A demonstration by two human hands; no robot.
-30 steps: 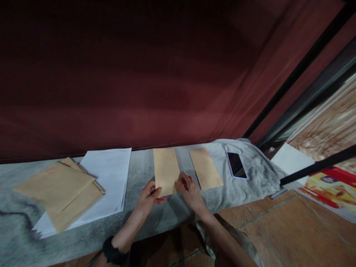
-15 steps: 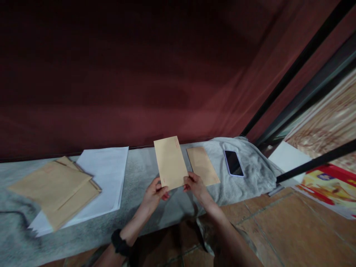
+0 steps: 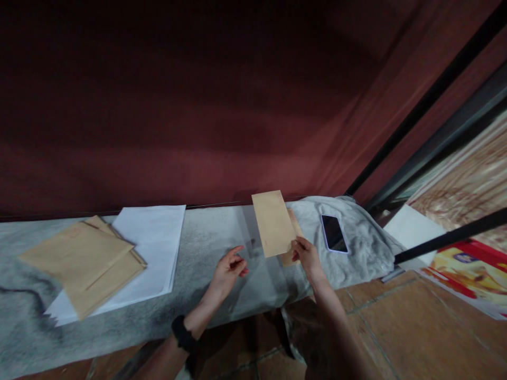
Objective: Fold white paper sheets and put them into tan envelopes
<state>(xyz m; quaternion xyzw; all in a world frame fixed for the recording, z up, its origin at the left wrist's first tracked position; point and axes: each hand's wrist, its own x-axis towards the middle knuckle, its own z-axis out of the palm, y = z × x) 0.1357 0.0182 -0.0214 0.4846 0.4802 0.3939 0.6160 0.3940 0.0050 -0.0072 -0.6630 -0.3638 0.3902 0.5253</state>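
A brown paper envelope (image 3: 273,224) with faint red print is pinched at its lower right corner by my right hand (image 3: 307,257). It hangs over a second brown envelope (image 3: 292,257), which lies on the grey cloth and is mostly hidden beneath it. My left hand (image 3: 227,272) holds nothing; its index finger stretches out and the others curl, above the cloth to the left of the held envelope. Farther left, a loose pile of brown envelopes (image 3: 83,253) rests partly on a stack of white paper (image 3: 158,243).
Grey cloth (image 3: 206,232) covers the long narrow surface in front of a dark red wall (image 3: 222,137). A phone (image 3: 335,233) lies toward the right end. Dark metal bars (image 3: 451,240) and a red and yellow box (image 3: 471,269) stand at the right, over tiled floor (image 3: 415,322).
My left hand has let go of the envelope. My right hand has carried it rightward, over the envelope lying on the cloth.
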